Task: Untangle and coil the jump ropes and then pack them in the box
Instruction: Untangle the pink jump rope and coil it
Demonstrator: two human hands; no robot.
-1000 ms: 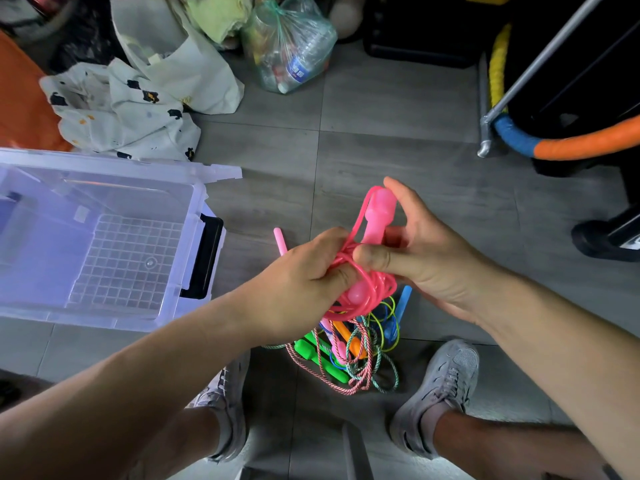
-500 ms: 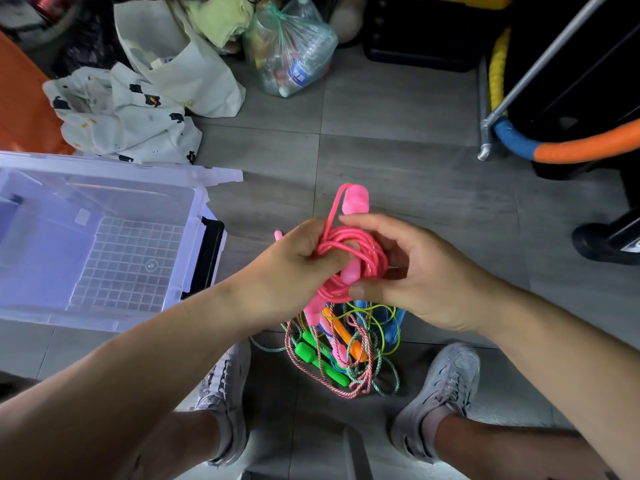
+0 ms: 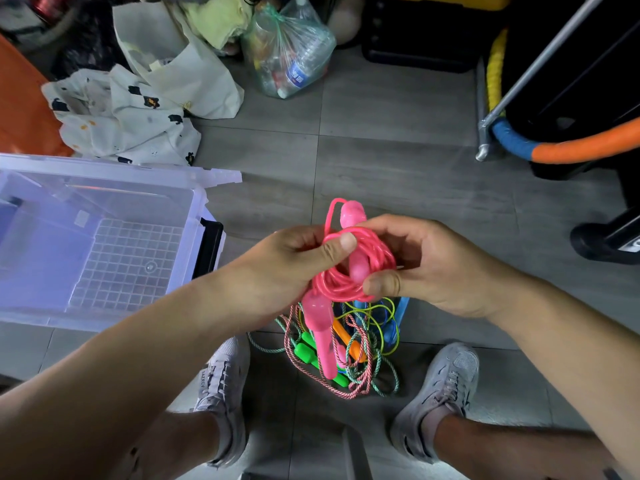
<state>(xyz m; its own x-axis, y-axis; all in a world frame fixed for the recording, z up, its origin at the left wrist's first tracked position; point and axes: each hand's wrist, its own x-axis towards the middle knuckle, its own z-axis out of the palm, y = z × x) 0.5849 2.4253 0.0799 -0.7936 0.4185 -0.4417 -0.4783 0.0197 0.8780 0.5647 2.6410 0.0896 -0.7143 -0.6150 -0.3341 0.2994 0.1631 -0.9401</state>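
**A:** One rope up for now: the pink jump rope [image 3: 346, 284], coiled, held between both hands above the tangled pile [image 3: 360, 362] on the floor.

**B:** Hands?

**A:** My left hand [image 3: 294, 268] pinches the top of the loops under the thumb. My right hand [image 3: 426, 268] curls round the loops and one handle (the dangling handle [image 3: 320, 336] hangs free below).

**B:** Tips for the step?

**A:** My call: pin the loops with that thumb so they don't spring apart. Bring the dangling handle up beside the other one and wrap any slack round the bundle. Only then carry it over to the box [image 3: 138, 168], which stands open on the floor to my left, well apart from the pile.
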